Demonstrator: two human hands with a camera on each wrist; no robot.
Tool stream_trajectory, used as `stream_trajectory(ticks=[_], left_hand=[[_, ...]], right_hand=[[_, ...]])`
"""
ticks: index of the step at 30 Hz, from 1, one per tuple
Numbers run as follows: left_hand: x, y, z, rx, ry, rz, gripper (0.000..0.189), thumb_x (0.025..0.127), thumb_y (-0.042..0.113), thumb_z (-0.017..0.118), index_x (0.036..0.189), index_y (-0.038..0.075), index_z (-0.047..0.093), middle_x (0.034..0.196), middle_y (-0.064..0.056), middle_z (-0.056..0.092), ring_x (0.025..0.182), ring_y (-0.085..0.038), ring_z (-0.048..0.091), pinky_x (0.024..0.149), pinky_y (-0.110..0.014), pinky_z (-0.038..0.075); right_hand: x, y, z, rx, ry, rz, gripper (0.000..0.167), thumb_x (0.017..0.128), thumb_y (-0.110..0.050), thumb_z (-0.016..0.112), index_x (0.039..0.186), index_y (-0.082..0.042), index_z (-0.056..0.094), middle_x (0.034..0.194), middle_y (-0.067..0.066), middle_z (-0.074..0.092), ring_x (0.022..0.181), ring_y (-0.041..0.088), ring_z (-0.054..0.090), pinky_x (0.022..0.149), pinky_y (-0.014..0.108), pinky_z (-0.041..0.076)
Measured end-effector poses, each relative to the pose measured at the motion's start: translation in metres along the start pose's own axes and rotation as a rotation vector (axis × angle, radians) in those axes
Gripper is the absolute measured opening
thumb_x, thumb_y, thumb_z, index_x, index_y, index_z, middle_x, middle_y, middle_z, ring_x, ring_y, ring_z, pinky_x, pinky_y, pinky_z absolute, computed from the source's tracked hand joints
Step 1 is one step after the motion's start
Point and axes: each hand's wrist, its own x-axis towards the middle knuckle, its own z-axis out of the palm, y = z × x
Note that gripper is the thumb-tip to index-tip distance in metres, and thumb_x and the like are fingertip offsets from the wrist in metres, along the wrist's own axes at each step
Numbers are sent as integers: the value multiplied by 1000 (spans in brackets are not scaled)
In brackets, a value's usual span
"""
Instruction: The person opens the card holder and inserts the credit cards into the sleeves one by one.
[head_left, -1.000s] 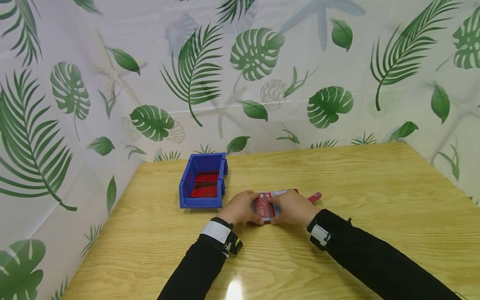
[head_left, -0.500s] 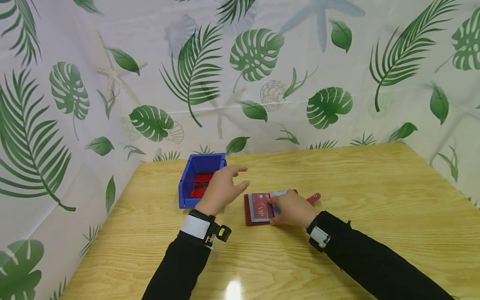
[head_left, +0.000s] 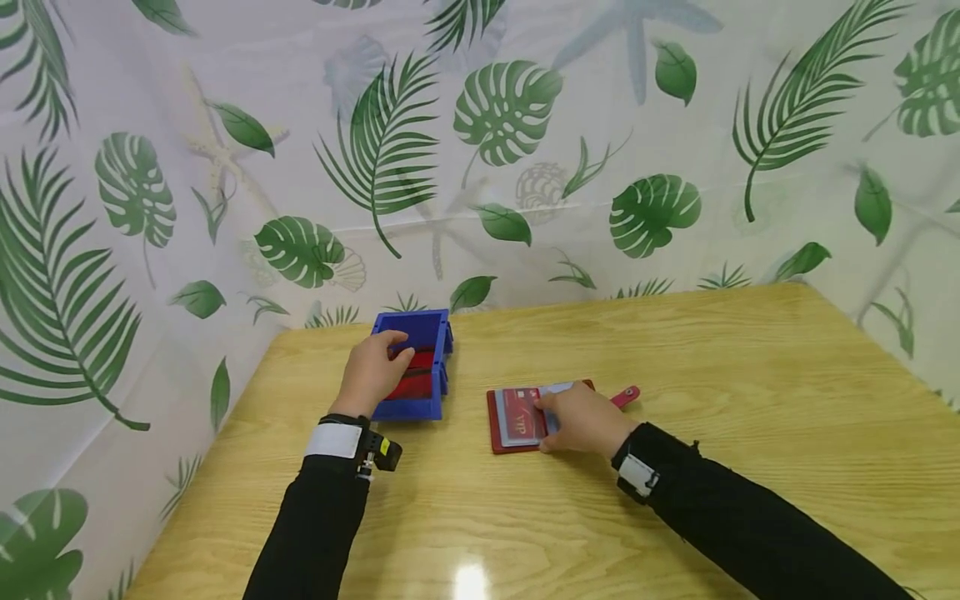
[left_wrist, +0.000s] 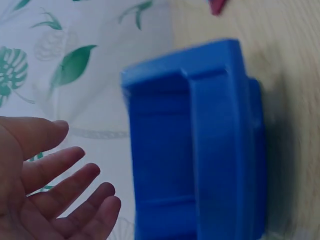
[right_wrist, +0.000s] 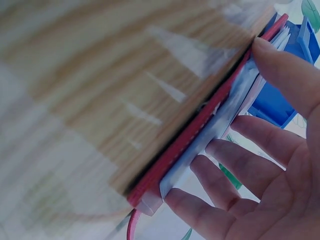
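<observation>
A red card holder [head_left: 495,433] lies opened flat on the table, its clear plastic pages [right_wrist: 200,145] facing up. On its left part shows a red card [head_left: 522,414] printed "VIP". My right hand [head_left: 585,419] rests on the pages, its fingertips and thumb touching them; the hand hides the middle of the holder. A snap strap [head_left: 627,397] sticks out on the right. My left hand [head_left: 372,372] is over the left side of a blue bin [head_left: 405,409], fingers loosely spread and holding nothing. Red items [head_left: 415,384] with dark edges lie inside the bin.
The wooden table [head_left: 712,375] extends around the holder and bin. Behind and at the left hangs a white cloth [head_left: 555,192] with green leaf prints. The bin stands near the table's back left corner, left of the holder.
My left hand has let go of the card holder's left side and moved left over the blue bin. The right hand has stayed in place on the holder.
</observation>
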Motion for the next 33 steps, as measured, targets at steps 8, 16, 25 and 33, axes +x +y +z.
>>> stream_trajectory(ticks=[8,16,25,33], left_hand=[[11,-15,18,186,-112,-10,36,96,12,59,130,-1,59,127,-20,61,120,-36,55,99,-48,43],[13,-21,35,244,-253,-59,45,91,20,67,131,0,59,123,-18,63,113,-33,59,96,-45,45],[18,-23,45,283,-255,-88,36,88,24,68,114,0,67,104,-16,68,92,-30,62,85,-43,49],[21,-18,50,359,-177,-75,30,82,25,75,92,-3,72,95,-19,68,86,-34,65,80,-44,52]], right_hand=[[-3,-3,-1,13,-2,2,60,77,-35,82,127,-6,65,113,16,67,103,36,60,87,45,50],[-3,-4,-3,6,-5,7,61,78,-36,82,129,-7,64,115,16,67,107,40,58,89,48,49],[-2,-2,0,1,-6,22,62,78,-37,81,130,-8,63,116,17,66,110,41,56,89,48,48],[-3,0,1,7,3,19,61,79,-37,81,130,-7,63,114,18,67,113,44,55,90,49,48]])
